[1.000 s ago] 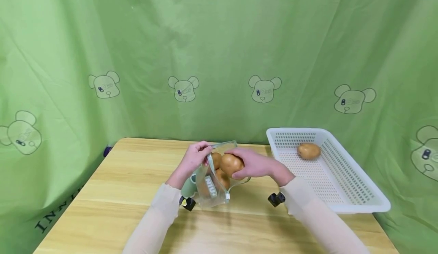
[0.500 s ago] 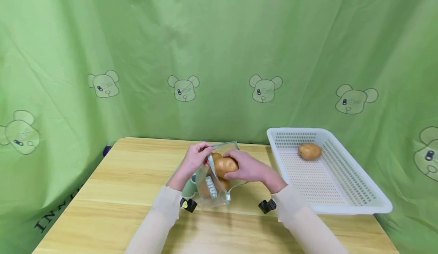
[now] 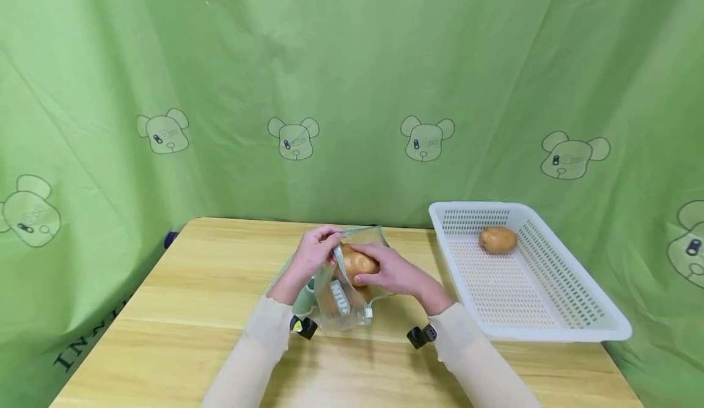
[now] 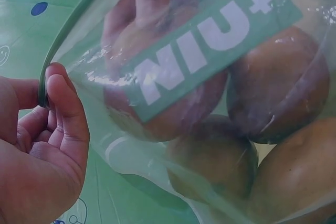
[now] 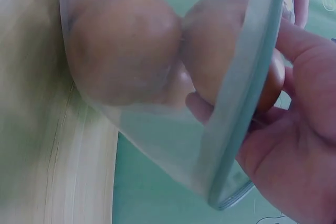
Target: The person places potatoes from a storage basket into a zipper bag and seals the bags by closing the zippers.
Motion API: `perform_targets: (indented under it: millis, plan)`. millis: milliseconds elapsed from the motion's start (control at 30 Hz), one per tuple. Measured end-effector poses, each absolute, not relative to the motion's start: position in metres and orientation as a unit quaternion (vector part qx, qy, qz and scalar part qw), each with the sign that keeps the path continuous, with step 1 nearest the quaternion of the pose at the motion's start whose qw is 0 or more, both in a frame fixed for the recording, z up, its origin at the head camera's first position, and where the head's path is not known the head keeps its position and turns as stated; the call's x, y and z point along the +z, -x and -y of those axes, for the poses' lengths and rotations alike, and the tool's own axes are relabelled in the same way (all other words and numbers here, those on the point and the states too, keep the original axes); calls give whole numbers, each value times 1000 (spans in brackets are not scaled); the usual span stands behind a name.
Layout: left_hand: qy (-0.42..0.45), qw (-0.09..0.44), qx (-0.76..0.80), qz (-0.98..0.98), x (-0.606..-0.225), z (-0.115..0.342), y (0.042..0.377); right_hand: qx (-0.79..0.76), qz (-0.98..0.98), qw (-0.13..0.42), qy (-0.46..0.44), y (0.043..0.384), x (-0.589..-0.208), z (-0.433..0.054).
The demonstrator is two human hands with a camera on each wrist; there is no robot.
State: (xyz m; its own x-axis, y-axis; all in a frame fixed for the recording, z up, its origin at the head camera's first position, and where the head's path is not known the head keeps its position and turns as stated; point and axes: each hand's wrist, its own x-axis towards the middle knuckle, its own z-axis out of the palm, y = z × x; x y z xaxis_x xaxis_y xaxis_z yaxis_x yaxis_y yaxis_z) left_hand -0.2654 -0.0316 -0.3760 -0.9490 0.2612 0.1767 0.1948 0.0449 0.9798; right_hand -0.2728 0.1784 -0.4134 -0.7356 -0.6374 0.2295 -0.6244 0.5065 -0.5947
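A clear zip bag (image 3: 337,321) with a green "NIU+" label stands on the table, its mouth spread apart. My left hand (image 3: 310,258) pinches the bag's rim between thumb and fingers, as the left wrist view also shows. With my right hand (image 3: 398,272) I grip a smooth brown potato (image 3: 360,264) inside the bag's mouth. In the right wrist view the fingers and thumb of my right hand (image 5: 299,145) curl round that potato (image 5: 215,51), partly behind the bag's green edge. Several other potatoes lie lower in the bag, seen through the plastic in the left wrist view.
At the right of the wooden table (image 3: 181,310) sits a white perforated basket (image 3: 577,273) with one potato (image 3: 498,240) in it. A pale green thing (image 3: 304,301) shows beside the bag, partly hidden by my left hand. A green curtain (image 3: 352,60) hangs behind.
My right hand has moved left and brought the potato deeper into the bag's mouth, beside the others. The left hand has kept its pinch on the rim.
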Motion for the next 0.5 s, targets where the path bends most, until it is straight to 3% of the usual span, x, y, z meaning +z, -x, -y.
perform_targets:
  millis: [267,500]
  plan:
    - [-154,20,677,-720,-391,32,280,-362,-854,67,367,272,-413,-179]
    - [-155,13,678,-719,-396,32,284,-399,-840,52,365,273,-413,-179]
